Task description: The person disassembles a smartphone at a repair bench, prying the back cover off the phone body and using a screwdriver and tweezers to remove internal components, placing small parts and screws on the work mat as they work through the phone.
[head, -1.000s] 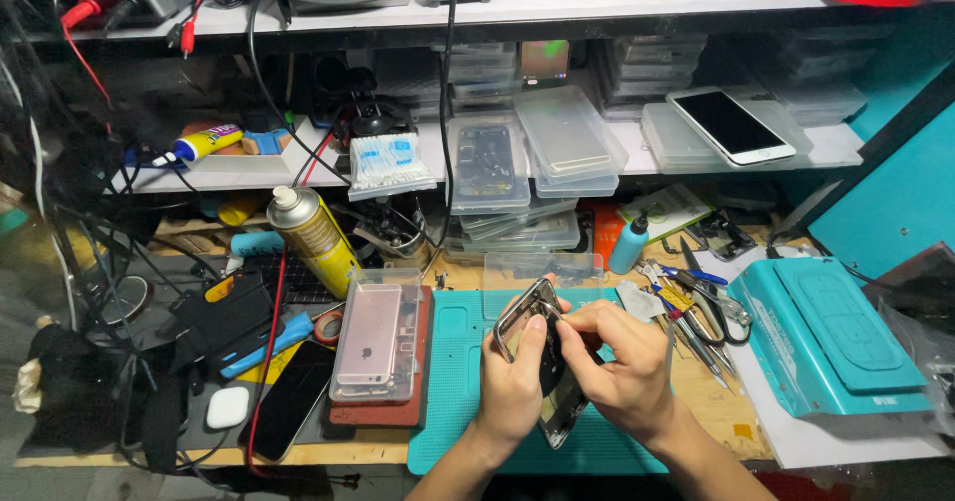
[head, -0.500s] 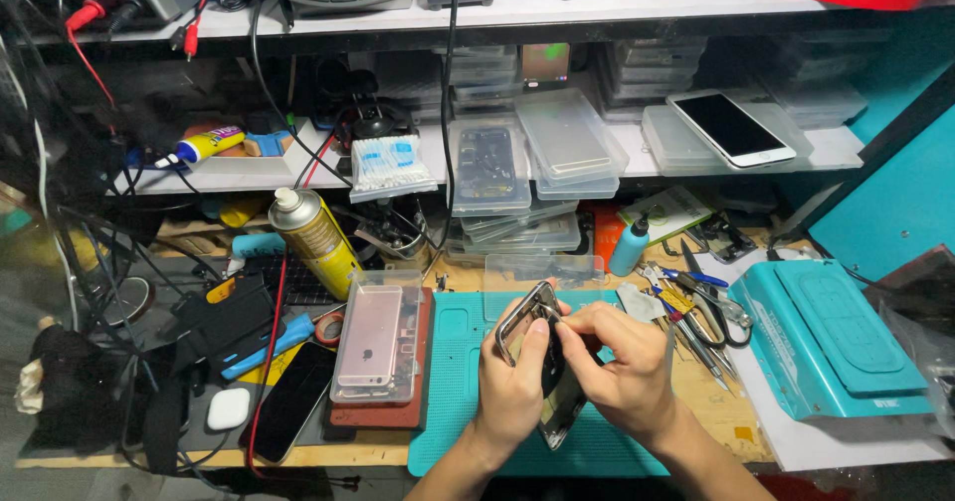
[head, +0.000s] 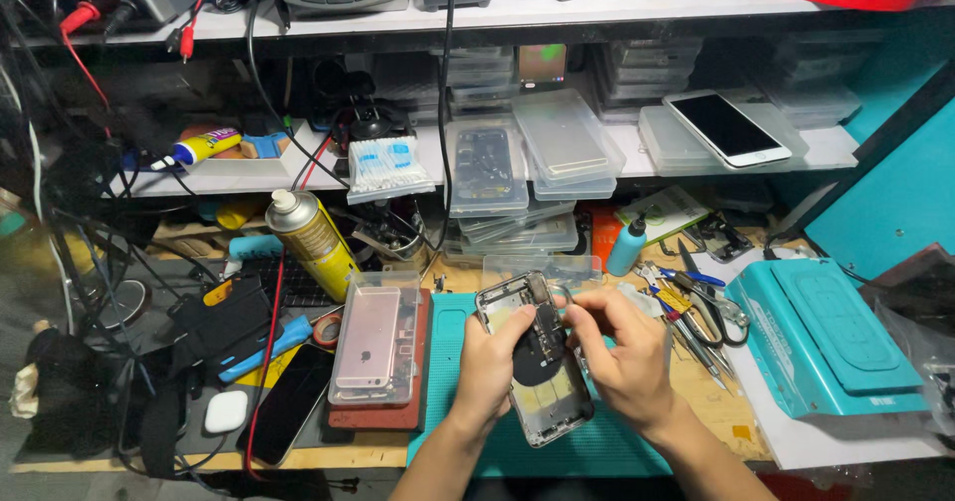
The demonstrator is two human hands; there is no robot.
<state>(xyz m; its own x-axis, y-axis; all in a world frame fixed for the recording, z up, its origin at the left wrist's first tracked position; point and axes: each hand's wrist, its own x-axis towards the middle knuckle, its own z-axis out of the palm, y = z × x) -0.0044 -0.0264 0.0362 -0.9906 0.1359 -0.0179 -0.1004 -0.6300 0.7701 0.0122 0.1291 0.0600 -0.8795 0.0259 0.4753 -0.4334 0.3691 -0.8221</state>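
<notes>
the left hand is cradling an opened phone housing from its left edge, fingers wrapped along the frame and thumb lying over the inside, clamped on it. the housing is hovering tilted above the teal work mat on the counter, its back shell facing the camera with a dark round coil and board parts showing inside. the right hand is pressing in from the other side, its fingers pinched together at the upper middle of the housing, near the small parts beside the coil; whether they are holding a tiny piece or only touching the internals is too small to tell.

this is looking like an inner-component step: something near the top of the open shell is being seated or lifted by fingertip. a further move here would be calling for a steady grip from the left hand and a light, precise touch from the right, since the parts are small and flex cables tear easily.

just left of the mat, a rose-gold phone in a clear case is resting on a red pad. tweezers and scissors are lying to the right, beside a teal heating station. a yellow spray can is standing behind.
</notes>
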